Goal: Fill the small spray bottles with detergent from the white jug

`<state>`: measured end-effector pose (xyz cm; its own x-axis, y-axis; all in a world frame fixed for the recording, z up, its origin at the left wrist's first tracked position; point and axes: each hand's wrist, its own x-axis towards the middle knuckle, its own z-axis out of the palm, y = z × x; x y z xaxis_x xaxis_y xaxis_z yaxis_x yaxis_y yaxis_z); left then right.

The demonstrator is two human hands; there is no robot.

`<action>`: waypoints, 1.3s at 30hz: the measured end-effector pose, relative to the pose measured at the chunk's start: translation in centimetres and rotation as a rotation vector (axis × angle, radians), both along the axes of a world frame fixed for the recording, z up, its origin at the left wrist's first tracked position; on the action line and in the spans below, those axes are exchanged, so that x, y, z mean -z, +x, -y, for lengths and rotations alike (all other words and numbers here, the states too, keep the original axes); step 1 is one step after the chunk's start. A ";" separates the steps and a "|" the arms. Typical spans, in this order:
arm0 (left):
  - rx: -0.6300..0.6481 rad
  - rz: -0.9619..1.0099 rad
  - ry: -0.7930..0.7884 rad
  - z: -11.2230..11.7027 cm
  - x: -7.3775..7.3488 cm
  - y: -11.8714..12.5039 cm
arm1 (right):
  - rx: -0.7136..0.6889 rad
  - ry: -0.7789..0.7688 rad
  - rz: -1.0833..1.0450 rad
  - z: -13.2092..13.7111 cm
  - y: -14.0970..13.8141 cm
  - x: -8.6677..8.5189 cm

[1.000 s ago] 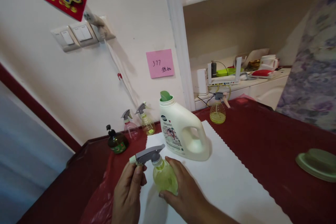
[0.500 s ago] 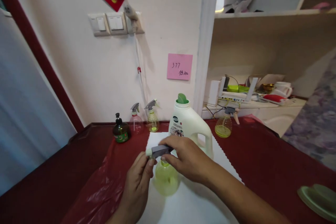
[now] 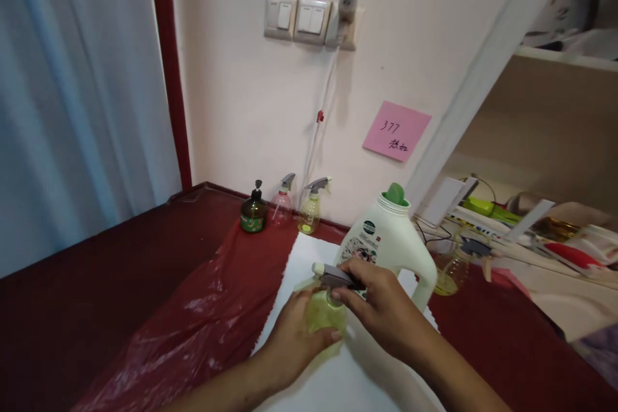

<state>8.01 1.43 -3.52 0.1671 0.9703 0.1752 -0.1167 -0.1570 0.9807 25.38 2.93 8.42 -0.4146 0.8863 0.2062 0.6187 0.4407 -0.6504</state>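
A round, translucent yellow-green plastic spray bottle (image 3: 327,314) is over a white, scallop-edged sheet (image 3: 369,380) on the dark-red surface (image 3: 159,251). The left hand (image 3: 297,341) curls around its body; the right hand (image 3: 381,299) is closed on its grey plastic spray head (image 3: 333,276). A pale-green plastic jug (image 3: 390,238) stands beyond, rightward.
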 end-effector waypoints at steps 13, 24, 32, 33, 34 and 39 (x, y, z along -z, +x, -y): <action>0.009 -0.171 0.031 0.2 -0.8 0.2 | 0.045 -0.026 0.090 -0.1 -0.4 -0.4; 0.013 -0.180 0.067 0.3 -0.8 0.2 | 0.116 -0.022 0.066 0.2 -0.5 0.4; -0.010 -0.234 0.051 0.3 -1.8 0.3 | 0.209 0.030 0.060 0.9 -0.9 1.2; -0.028 -0.236 0.043 0.4 -2.2 0.5 | 0.222 0.017 0.055 0.9 -0.9 1.2; -0.047 -0.227 0.040 0.6 -2.7 0.7 | 0.234 0.009 0.051 1.0 -0.9 1.2; -0.096 -0.084 0.031 1.1 -4.6 1.9 | 0.253 0.111 0.021 1.0 -0.9 1.0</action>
<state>9.93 0.37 1.07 0.0890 0.9768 0.1950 -0.0169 -0.1943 0.9808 24.46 1.98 7.40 -0.1880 0.9346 0.3019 0.7312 0.3384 -0.5924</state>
